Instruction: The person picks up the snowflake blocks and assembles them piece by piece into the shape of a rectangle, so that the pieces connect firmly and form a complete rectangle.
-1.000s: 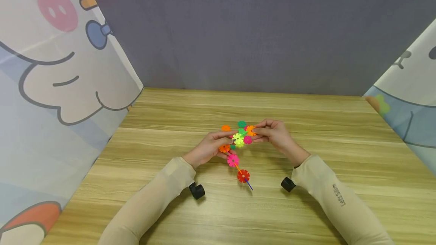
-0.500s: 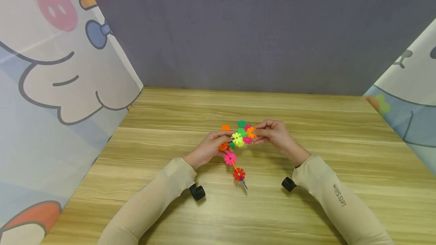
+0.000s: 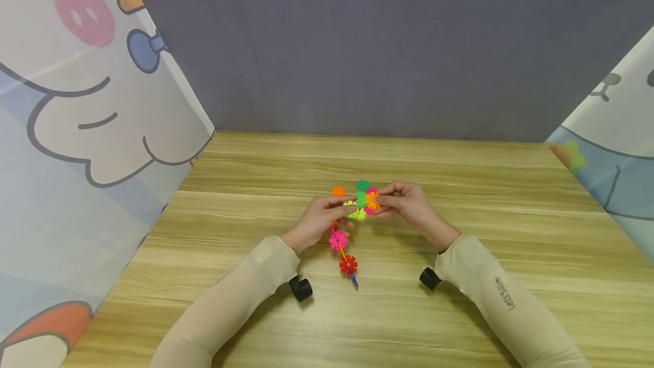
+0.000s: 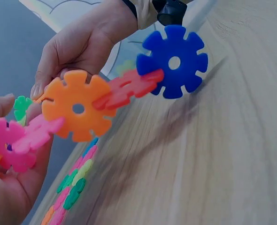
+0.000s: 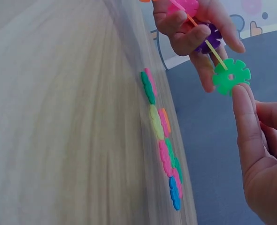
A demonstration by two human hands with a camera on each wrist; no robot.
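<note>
Right now, the right hand (image 3: 409, 204) is pinching an orange disc (image 3: 372, 201) between thumb and fingers, and its fingertips are meeting the rim of a green disc (image 5: 237, 70) in the right wrist view. Opposite, the left hand (image 3: 318, 221) is gripping a chain of discs (image 3: 338, 240) with its fingers curled round it; a purple disc (image 5: 213, 35) is sitting among those fingers, though which disc they are pressing hardest I can't tell. A yellow disc (image 5: 216, 55), turned edge-on, is running from there to the green one.

Further out, the chain is trailing above the counter (image 3: 409, 322), roughly midway between its left and right edges and reaching down toward the near edge: another orange disc (image 4: 75, 120), then a red disc (image 4: 129, 89), then a blue disc (image 4: 185, 75) finishing the line and hanging over a shadow.

Beyond and below the hands, loose discs (image 5: 165, 159) are lying on the counter, some overlapping in that low view, while a teal disc (image 3: 363, 185) is sitting on the side toward the far edge. Past that edge a dark panel (image 3: 332, 44) is rising, and pale sleeves (image 3: 225, 305) are coming in over the near corners.
</note>
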